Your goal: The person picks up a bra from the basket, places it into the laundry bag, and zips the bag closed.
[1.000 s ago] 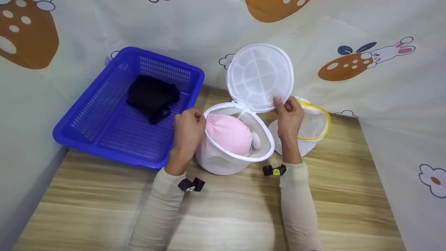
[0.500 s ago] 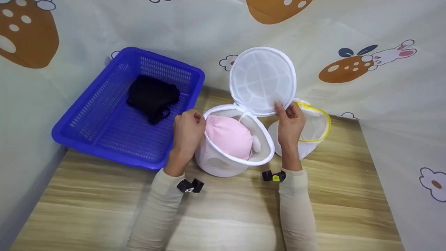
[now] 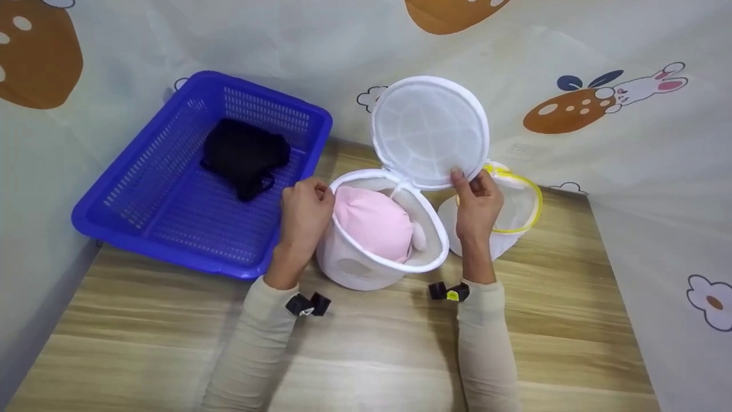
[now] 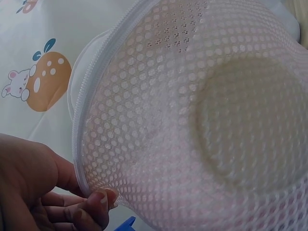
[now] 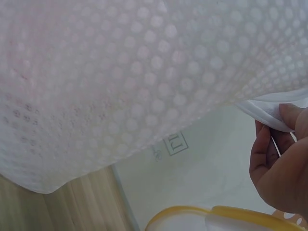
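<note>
While the left hand (image 3: 306,214) pinches the rim (image 3: 414,268) of the white mesh bag (image 3: 366,277) in the head view, the right hand (image 3: 479,203) pinches the lid (image 3: 432,129) low on its right side. Bag stands on the desk (image 3: 366,355), toward the far edge, about midway between left and right edges. Key relation, as judged: lid to bag mouth. Lid raised, joined to the rim on the far side; nearly round, so no clear long axis. Mouth is a stretched oval, long axis from far left to near right, lying left of the right-hand fingers and nearer the desk's near edge. Right hand is nearer the lid; left hand is at the mouth's left end.

Containers: pink garment (image 3: 374,223) takes up much of the bag. Blue basket (image 3: 171,260), by the far left corner, holds a black cloth (image 3: 243,154). Yellow-rimmed bag (image 3: 508,239), toward the far right corner, partly behind the right hand; contents not made out.

Left wrist view: thumb and fingers together, clamped on the bag's edge beside the zipper (image 4: 82,139). Pink shows faintly through the mesh.

Right wrist view: thumb and fingers clamped on a white edge, taken as the lid's. Mesh fills the upper part; yellow rim below.
</note>
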Demonstrator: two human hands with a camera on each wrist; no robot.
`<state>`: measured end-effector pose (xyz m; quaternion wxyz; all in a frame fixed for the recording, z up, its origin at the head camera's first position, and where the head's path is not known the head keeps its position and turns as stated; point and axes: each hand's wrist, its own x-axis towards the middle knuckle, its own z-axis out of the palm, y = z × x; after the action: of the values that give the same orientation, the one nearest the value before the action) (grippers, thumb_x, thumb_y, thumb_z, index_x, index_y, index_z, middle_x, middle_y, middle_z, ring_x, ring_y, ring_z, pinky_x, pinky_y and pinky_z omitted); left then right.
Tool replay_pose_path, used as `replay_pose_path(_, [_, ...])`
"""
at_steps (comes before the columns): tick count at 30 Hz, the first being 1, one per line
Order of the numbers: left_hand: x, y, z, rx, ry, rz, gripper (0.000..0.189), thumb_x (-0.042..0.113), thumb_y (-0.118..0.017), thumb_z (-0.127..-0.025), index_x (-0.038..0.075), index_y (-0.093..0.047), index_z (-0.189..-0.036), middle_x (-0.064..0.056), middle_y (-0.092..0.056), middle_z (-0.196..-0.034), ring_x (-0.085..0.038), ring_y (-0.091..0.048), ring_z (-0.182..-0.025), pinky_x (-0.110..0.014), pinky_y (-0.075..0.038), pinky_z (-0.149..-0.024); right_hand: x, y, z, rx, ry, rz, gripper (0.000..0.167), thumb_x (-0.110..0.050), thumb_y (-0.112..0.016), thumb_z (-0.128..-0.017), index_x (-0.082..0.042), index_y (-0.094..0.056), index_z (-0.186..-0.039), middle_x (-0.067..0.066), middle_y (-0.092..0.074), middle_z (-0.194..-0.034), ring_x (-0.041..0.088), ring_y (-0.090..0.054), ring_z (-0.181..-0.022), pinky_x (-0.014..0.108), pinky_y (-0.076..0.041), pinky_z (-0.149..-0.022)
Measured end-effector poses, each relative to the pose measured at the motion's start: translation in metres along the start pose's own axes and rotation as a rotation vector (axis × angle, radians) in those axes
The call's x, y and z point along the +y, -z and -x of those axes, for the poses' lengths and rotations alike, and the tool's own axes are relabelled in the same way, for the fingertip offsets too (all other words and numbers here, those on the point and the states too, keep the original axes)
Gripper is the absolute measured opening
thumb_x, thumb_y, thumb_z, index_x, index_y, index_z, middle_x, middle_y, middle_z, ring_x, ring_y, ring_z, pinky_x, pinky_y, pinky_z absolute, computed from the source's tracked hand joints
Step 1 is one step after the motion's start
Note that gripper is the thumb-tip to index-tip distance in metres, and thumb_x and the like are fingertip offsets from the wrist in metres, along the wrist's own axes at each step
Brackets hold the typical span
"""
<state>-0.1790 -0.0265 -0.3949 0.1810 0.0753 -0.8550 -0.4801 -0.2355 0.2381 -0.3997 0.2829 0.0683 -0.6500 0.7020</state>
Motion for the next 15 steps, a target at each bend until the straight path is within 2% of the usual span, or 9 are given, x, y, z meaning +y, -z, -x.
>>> replay_pose_path(6, [0.000,0.001,0.002,-0.030,0.005,-0.009,0.014,0.009,-0.062,-0.084,-0.001,-0.072,-0.081,-0.011,-0.068,-0.072,-0.034,-0.066,-0.074,-0.044,-0.050,-0.070,-0.001,0.004,0.001,-0.024,0.007,0.005,0.019,0.001,-0.075,-0.079,0.006,-0.069,-0.097,0.016,-0.069,-0.089,0.021,-0.064,-0.080,0.030,-0.052,-0.073])
replay_pose_path(15, [0.000,-0.001,0.001,-0.027,-0.032,-0.016,0.015,0.011,-0.062,-0.084,0.000,-0.072,-0.084,-0.010,-0.067,-0.069,-0.033,-0.065,-0.071,-0.045,-0.049,-0.068,-0.005,0.011,0.002,-0.044,0.019,0.021,0.018,0.002,-0.076,-0.077,0.005,-0.070,-0.094,0.015,-0.069,-0.086,0.021,-0.065,-0.077,0.029,-0.050,-0.070])
